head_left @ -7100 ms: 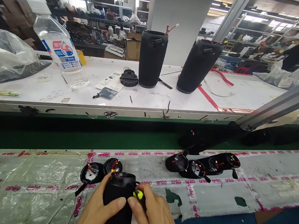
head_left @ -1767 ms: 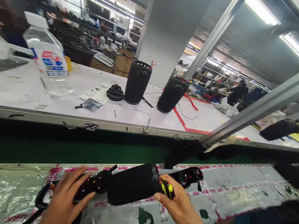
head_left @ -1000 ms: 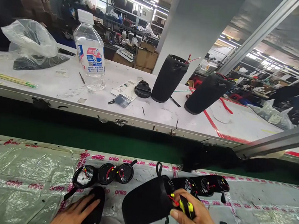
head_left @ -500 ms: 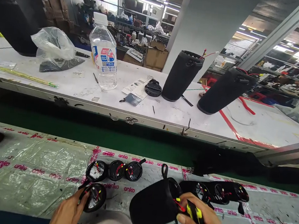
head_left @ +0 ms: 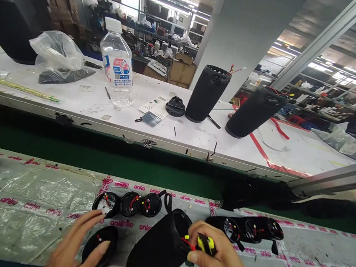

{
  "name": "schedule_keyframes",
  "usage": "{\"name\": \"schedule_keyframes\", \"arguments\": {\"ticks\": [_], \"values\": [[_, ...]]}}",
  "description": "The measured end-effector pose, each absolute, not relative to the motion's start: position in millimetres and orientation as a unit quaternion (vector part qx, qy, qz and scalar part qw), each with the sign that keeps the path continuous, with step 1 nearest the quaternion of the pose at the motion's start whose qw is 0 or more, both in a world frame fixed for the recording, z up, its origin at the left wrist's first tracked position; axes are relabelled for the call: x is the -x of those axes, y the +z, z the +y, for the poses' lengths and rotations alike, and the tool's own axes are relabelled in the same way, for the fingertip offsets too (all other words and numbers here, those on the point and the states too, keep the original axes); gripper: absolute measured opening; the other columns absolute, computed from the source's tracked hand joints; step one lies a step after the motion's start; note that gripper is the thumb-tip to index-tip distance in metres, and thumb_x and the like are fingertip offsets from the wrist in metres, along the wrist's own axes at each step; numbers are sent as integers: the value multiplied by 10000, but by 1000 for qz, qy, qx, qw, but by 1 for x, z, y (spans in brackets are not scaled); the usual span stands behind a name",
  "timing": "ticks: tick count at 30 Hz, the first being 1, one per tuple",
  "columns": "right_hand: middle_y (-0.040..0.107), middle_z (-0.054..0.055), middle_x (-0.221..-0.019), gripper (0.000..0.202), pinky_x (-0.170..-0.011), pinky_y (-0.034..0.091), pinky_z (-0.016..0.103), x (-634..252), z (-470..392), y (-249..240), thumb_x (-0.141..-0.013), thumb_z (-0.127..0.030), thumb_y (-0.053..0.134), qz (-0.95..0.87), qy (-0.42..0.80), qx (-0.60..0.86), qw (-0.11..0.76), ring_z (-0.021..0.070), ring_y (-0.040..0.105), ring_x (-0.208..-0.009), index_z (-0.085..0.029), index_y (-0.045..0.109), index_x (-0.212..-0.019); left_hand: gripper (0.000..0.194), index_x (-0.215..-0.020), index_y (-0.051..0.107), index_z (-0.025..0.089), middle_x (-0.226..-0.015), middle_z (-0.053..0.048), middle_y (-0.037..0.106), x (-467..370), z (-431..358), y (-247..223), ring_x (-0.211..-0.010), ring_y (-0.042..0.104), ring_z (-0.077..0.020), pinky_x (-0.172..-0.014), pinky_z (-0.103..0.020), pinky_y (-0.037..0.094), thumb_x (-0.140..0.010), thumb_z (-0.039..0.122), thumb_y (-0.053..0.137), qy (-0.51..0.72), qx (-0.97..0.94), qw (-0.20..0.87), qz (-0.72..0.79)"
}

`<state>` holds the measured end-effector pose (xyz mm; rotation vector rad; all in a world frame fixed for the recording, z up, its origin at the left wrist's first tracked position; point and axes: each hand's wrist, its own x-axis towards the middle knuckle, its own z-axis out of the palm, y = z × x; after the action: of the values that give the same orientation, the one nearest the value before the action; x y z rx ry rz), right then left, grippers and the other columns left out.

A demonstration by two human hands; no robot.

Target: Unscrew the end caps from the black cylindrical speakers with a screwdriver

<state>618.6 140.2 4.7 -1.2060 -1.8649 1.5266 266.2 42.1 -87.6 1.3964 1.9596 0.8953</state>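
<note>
A black fabric cylinder (head_left: 154, 248) lies tilted at the bottom centre, its open end facing right, with a loop strap on top. My right hand (head_left: 219, 255) is at that open end, closed around a yellow-and-black tool (head_left: 206, 244), with red wires (head_left: 189, 243) by its fingertips. To the left, my left hand (head_left: 80, 246) has its fingers apart over a round black cap (head_left: 109, 242). Behind it sit several round caps with red wires (head_left: 130, 204). Right of the cylinder are more wired round parts (head_left: 252, 230).
Across a green-floored gap stands a white bench (head_left: 152, 135) with a water bottle (head_left: 117, 71), a plastic bag (head_left: 59, 57), a black disc part (head_left: 175, 106), and upright black cylinders (head_left: 207, 94). A metal post (head_left: 325, 42) slants at right.
My left hand has let go of the round cap and opened above it; the cap has turned over. My right hand and the cylinder have shifted left in the view, which has also moved.
</note>
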Motion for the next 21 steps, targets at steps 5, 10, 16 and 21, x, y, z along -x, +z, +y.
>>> {"name": "schedule_keyframes", "arguments": {"ticks": [5, 10, 16, 21], "values": [[639, 3, -917, 276, -770, 459, 294, -599, 153, 15, -845, -477, 792, -657, 618, 357, 241, 198, 589, -857, -228, 675, -858, 1046, -1440, 601, 244, -1524, -114, 591, -333, 114, -33, -1460, 436, -460, -1225, -571, 332, -574, 782, 835, 356, -405, 779, 319], [705, 51, -1190, 310, -873, 539, 322, -597, 132, 11, -992, -513, 589, -677, 377, 556, 299, 243, 676, -1065, -293, 650, -1202, 763, -1351, 647, 211, -1346, -143, 714, -355, 111, -42, -1333, 565, -449, -1119, -574, 442, -687, 515, 868, 408, -311, 758, 402], [746, -5, -802, 324, -536, 510, 311, -569, 97, -15, -1112, -467, 303, -767, 146, 575, 243, 224, 730, -618, -298, 577, -1147, 572, -1108, 709, 190, -1048, -101, 787, -366, 101, -27, -1008, 712, -366, -851, -432, 581, -697, 565, 844, 461, -275, 642, 548], [730, -22, -819, 297, -500, 473, 310, -549, 103, -19, -1131, -375, 236, -825, 64, 519, 212, 203, 740, -628, -286, 520, -1122, 610, -1082, 714, 173, -1001, -95, 780, -367, 108, -21, -987, 711, -362, -859, -423, 577, -656, 586, 851, 450, -335, 608, 562]]}}
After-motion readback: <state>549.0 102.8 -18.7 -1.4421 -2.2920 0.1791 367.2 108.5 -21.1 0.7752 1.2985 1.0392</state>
